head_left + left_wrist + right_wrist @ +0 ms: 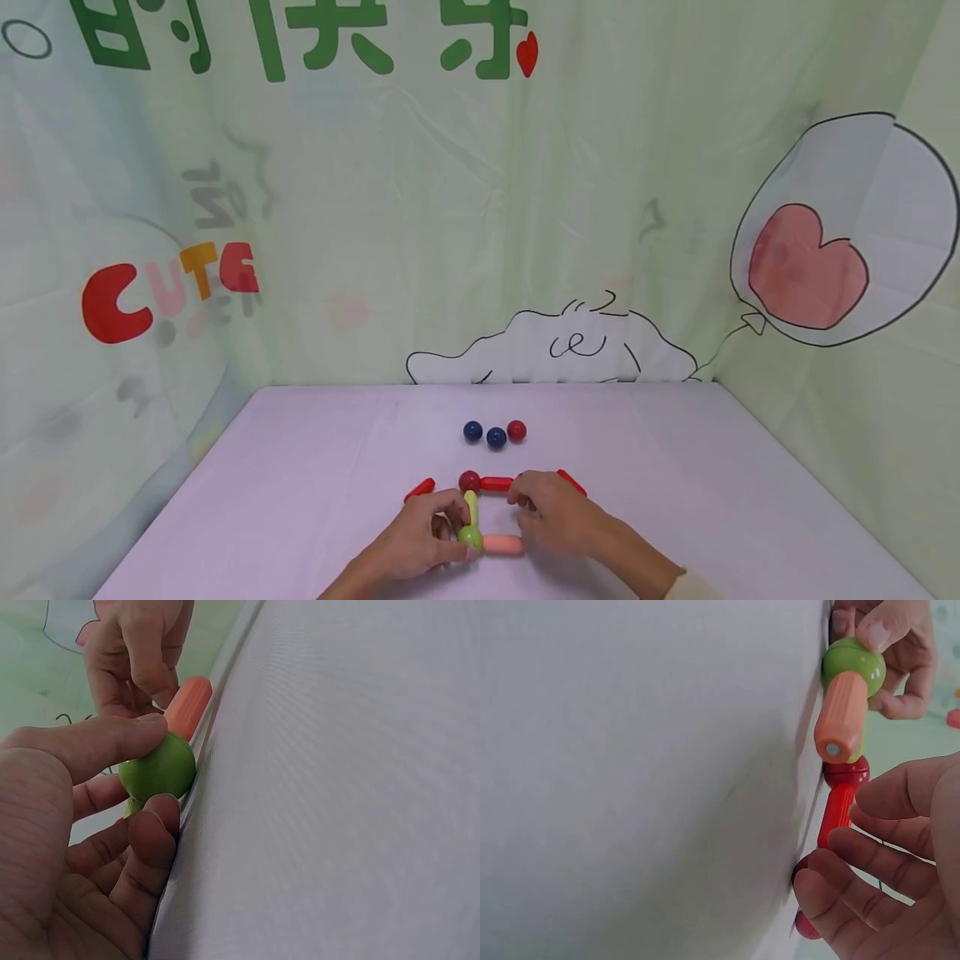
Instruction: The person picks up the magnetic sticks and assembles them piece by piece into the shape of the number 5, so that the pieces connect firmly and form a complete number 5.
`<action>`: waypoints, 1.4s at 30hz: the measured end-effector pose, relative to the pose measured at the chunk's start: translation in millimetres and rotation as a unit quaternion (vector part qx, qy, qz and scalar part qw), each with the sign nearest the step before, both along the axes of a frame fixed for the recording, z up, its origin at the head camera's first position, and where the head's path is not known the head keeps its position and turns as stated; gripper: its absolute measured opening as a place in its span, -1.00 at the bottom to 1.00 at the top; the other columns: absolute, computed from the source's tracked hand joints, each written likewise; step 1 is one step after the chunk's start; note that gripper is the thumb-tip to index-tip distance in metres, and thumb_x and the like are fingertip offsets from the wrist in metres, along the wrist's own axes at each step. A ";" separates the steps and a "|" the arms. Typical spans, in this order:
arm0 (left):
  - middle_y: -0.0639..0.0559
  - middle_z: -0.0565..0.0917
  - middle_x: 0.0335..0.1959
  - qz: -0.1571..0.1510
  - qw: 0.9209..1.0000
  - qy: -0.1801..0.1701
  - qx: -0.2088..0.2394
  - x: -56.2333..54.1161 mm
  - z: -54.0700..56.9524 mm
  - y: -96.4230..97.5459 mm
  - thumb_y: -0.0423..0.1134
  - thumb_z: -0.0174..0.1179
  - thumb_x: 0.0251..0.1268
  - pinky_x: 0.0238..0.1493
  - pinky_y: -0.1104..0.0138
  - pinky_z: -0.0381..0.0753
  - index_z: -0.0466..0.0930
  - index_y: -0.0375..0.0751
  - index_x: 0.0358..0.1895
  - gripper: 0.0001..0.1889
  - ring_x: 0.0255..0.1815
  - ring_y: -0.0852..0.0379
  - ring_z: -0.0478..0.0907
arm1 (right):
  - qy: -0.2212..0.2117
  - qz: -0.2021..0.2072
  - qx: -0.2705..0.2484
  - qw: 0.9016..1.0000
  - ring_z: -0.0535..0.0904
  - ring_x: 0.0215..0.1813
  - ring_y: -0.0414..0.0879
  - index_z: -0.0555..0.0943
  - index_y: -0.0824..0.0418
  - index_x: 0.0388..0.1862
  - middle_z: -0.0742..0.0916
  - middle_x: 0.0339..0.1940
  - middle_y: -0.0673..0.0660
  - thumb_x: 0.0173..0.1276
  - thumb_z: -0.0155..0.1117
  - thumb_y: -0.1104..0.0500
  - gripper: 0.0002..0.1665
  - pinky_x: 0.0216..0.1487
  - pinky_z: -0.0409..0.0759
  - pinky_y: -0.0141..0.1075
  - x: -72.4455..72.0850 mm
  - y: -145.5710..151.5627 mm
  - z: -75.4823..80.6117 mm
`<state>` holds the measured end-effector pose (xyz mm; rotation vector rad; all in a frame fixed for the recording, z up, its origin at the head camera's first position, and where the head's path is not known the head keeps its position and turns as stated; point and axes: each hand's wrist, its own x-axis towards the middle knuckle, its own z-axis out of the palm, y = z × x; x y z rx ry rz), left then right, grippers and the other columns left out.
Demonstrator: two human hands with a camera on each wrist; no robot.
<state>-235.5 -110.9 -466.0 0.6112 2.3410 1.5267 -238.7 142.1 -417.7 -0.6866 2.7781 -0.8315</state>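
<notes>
My left hand (422, 533) pinches a green ball (157, 769) between thumb and fingers, low at the tabletop. From that ball a salmon-pink magnetic stick (840, 720) points right, its free end showing a small metal tip. A yellow-green stick (472, 507) runs from the green ball back to a dark red ball (469, 481). A red stick (494, 483) extends rightward from the red ball. Over this stick's right end is my right hand (558, 510), fingers loosely bent with a gap to the thumb. Behind its fingertips another dark red ball (802, 868) is partly hidden; contact is unclear.
Farther back on the table (315, 450) sit two blue balls (496, 437) and a red ball (517, 430). One loose red stick (420, 489) lies beyond my left hand, another red stick (572, 482) beyond my right. A printed curtain (450, 208) surrounds the table.
</notes>
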 end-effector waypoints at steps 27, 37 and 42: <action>0.03 0.63 -0.27 0.012 1.000 -0.020 -0.006 1.5 0.4 2.3 -0.18 0.52 0.12 -0.54 0.42 0.44 0.72 0.10 0.01 -0.64 -0.49 0.12 0.47 | 0.127 -0.132 0.074 0.980 0.56 0.19 0.03 0.61 0.13 0.22 0.66 0.16 0.12 0.31 0.44 0.17 -0.51 0.09 0.67 -0.05 -56.7 -0.1 -1.4; 0.04 0.64 -0.27 0.015 1.000 -0.023 -0.008 1.8 -2.9 2.8 -0.18 0.53 0.11 -0.50 0.42 0.45 0.73 0.13 0.00 -0.65 -0.45 0.12 0.47 | 0.142 -0.092 0.122 0.978 0.43 0.26 0.13 0.48 0.04 0.45 0.55 0.43 0.08 0.41 0.33 0.15 -0.37 0.17 0.59 0.00 -86.0 1.3 -15.5; 0.05 0.64 -0.28 0.014 1.000 -0.017 -0.015 0.8 -2.7 3.6 -0.18 0.52 0.11 -0.49 0.43 0.45 0.75 0.16 -0.01 -0.65 -0.44 0.12 0.48 | 0.099 -0.114 0.096 0.984 0.43 0.13 0.07 0.55 0.10 0.36 0.64 0.28 0.11 0.41 0.33 0.17 -0.46 0.09 0.58 -0.04 -89.0 -4.7 -12.5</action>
